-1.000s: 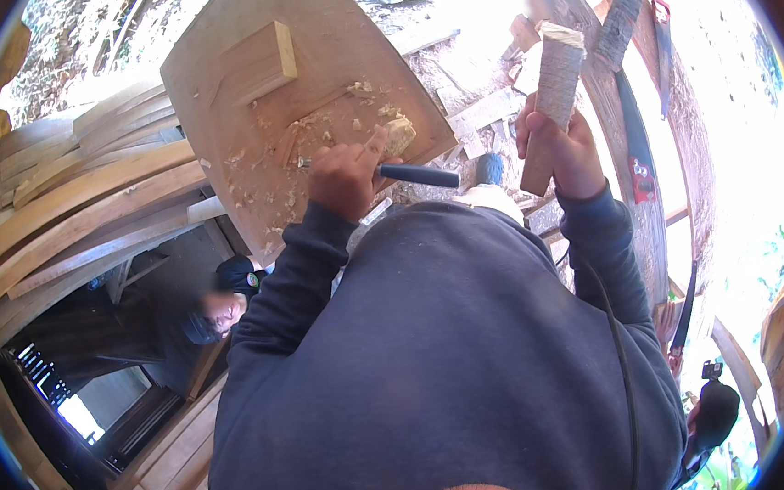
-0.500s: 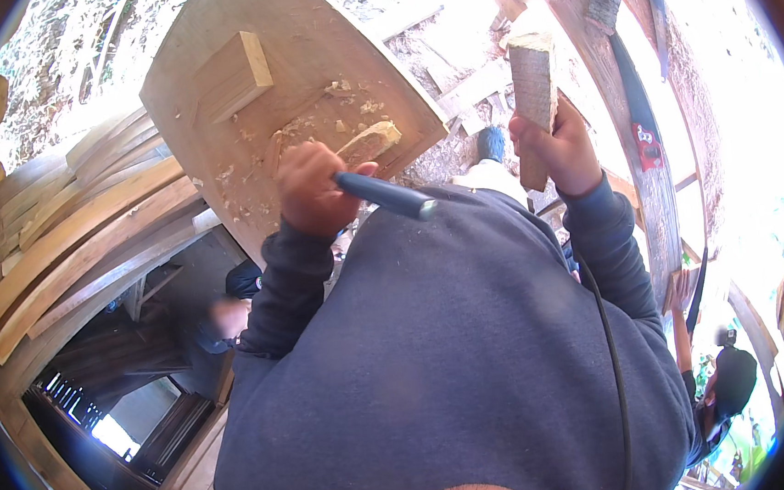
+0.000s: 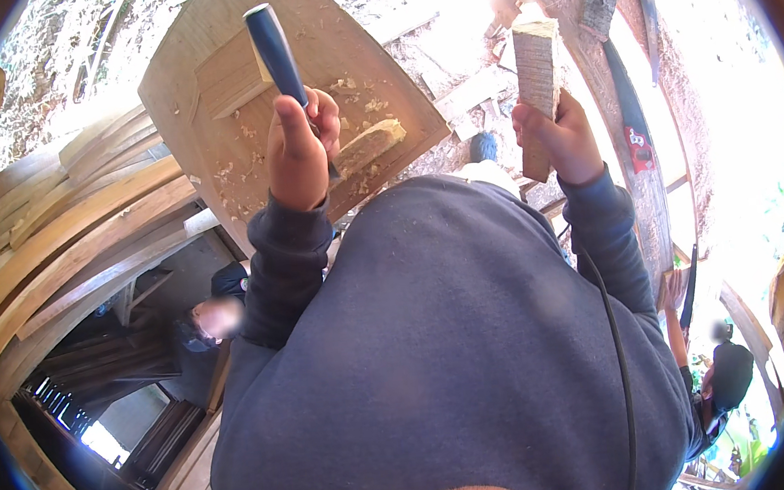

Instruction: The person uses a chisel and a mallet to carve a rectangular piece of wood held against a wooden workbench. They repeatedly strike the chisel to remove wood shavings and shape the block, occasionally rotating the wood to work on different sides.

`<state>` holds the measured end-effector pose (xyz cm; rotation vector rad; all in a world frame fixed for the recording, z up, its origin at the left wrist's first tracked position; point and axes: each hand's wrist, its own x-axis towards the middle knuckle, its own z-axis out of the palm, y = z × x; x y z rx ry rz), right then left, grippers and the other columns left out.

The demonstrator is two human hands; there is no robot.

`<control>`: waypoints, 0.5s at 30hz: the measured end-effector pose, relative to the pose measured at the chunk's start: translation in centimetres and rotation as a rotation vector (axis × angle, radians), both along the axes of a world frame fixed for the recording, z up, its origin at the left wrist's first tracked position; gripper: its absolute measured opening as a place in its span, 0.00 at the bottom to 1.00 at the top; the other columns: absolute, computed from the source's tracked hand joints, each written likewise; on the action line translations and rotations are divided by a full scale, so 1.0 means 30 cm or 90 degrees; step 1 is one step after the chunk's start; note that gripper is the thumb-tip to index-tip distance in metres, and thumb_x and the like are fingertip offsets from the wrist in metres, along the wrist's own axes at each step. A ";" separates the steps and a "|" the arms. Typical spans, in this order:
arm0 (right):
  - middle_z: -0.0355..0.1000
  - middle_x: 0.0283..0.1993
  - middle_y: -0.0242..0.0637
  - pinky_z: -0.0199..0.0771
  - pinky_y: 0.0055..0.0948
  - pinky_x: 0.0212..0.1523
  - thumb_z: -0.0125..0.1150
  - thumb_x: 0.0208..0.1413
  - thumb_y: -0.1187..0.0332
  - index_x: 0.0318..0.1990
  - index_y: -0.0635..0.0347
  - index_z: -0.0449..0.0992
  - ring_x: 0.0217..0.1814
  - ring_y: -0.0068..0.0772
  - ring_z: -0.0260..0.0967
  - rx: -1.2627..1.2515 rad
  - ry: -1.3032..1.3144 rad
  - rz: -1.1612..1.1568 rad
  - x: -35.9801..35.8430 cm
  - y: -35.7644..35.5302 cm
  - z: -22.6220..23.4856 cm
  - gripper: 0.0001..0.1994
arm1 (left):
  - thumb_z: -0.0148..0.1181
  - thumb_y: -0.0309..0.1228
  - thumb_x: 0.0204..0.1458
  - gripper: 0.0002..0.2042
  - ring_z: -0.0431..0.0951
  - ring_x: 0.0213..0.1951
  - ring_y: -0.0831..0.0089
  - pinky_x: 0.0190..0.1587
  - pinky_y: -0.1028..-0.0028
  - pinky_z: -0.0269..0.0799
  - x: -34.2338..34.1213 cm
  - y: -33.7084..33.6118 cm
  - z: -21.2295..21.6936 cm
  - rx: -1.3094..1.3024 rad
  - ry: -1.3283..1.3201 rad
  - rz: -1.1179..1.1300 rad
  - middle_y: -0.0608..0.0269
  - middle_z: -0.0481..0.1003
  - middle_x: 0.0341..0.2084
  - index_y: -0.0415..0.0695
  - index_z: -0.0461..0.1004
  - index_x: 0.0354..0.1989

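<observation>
My left hand (image 3: 302, 151) is closed around a chisel with a dark blue, metal-capped handle (image 3: 276, 56). The handle points up and away from me, and most of the blade is hidden by the hand. Beside that hand, a carved piece of wood (image 3: 370, 147) lies on a broad wooden board (image 3: 163, 88) strewn with shavings. My right hand (image 3: 570, 139) grips a rough rectangular wood block (image 3: 537, 68), held upright and apart from the chisel. Farther back on the board sits a pale wooden block (image 3: 227, 78), partly behind the chisel handle.
Curved planks (image 3: 69, 234) are stacked at the left. On the right, a handsaw with a red handle (image 3: 639, 147) lies along a long curved beam (image 3: 652, 215). One person (image 3: 729, 375) is at the lower right, another (image 3: 218, 314) at the left. A cable (image 3: 608, 320) hangs down my front.
My left hand has turned the chisel: its handle pointed right and toward me, and now points up and away. The right hand with the wood block has barely moved.
</observation>
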<state>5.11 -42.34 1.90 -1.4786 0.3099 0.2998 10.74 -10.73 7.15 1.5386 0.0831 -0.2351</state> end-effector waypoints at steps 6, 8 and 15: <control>0.75 0.34 0.33 0.74 0.26 0.35 0.69 0.60 0.59 0.45 0.63 0.74 0.33 0.22 0.73 0.006 0.039 0.024 0.000 0.044 0.029 0.17 | 0.40 0.65 0.67 0.32 0.52 0.25 0.75 0.31 0.72 0.50 0.039 0.021 -0.133 -0.244 -0.159 -0.086 0.71 0.51 0.21 0.51 0.52 0.21; 0.72 0.28 0.30 0.68 0.23 0.24 0.67 0.59 0.66 0.45 0.65 0.73 0.24 0.19 0.68 -0.017 0.010 0.000 -0.005 0.066 0.027 0.14 | 0.43 0.61 0.68 0.30 0.51 0.24 0.76 0.29 0.72 0.49 0.041 -0.007 -0.175 -0.328 -0.176 -0.117 0.72 0.50 0.18 0.52 0.52 0.20; 0.72 0.26 0.29 0.68 0.23 0.23 0.69 0.58 0.66 0.42 0.64 0.73 0.23 0.17 0.68 -0.004 0.036 0.012 -0.031 0.083 0.059 0.13 | 0.45 0.47 0.69 0.26 0.50 0.21 0.77 0.25 0.73 0.47 0.023 -0.007 -0.219 -0.354 -0.111 -0.078 0.71 0.52 0.17 0.52 0.50 0.17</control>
